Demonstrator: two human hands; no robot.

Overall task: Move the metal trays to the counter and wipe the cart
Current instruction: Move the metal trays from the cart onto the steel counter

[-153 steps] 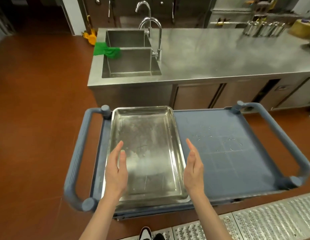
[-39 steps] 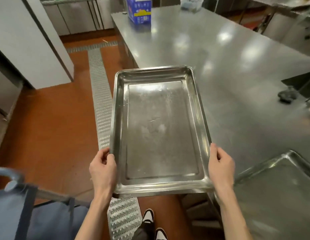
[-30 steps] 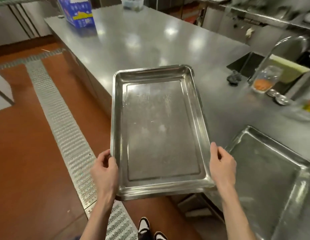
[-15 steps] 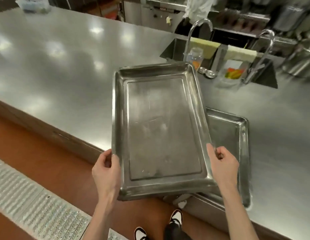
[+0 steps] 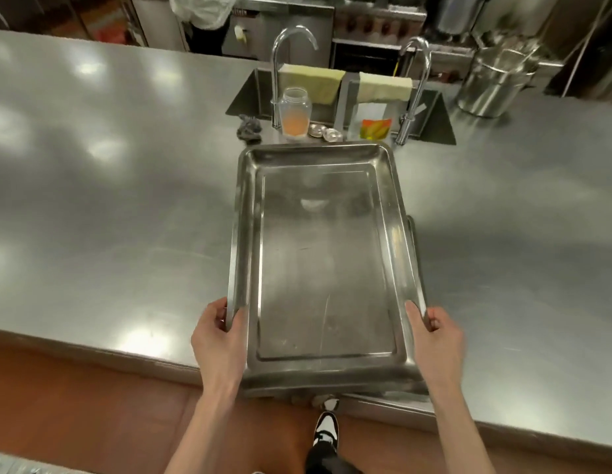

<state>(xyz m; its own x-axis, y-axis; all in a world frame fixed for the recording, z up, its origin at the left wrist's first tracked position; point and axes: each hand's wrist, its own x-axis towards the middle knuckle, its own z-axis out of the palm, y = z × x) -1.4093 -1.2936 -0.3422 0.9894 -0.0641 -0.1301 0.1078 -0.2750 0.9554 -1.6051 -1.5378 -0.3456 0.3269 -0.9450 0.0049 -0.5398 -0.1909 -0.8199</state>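
Swinging round, I've brought the tray over the counter's near edge, atop another tray; both hands' fingers curl round its rims. Next: lower, release.

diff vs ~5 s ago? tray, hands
The tray left the blue cart: both hands went from flat beside it to gripping its long rims, carried it to the steel counter, and now hold it over a second tray lying there. Left hand and right hand keep that grip.
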